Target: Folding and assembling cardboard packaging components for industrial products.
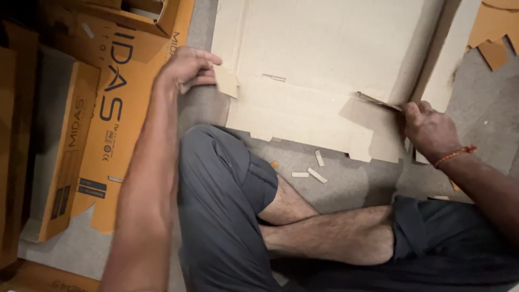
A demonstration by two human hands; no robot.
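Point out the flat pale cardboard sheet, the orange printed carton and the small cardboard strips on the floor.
Flat pale cardboard sheet [324,48]: head view, on its bare upper middle panel.
Orange printed carton [116,135]: head view, on its flattened front face.
Small cardboard strips [317,174]: head view, on the longest strip lying on the grey floor.

Even, moderately bright indoor light; sharpness fair, with motion blur at the left arm.

The flat cardboard sheet [324,65] is the brightest surface, evenly lit with no glare. Below its lower edge, soft shadow lies on the grey floor [346,189] beside the folded legs. Far left of the sheet, the gap between the orange boxes [116,103] falls into deep shadow with detail lost. The left hand [186,67] at the sheet's left corner and its forearm are smeared by motion; the right hand [430,130] at the sheet's right corner is sharper. Creases in the sheet read clearly.
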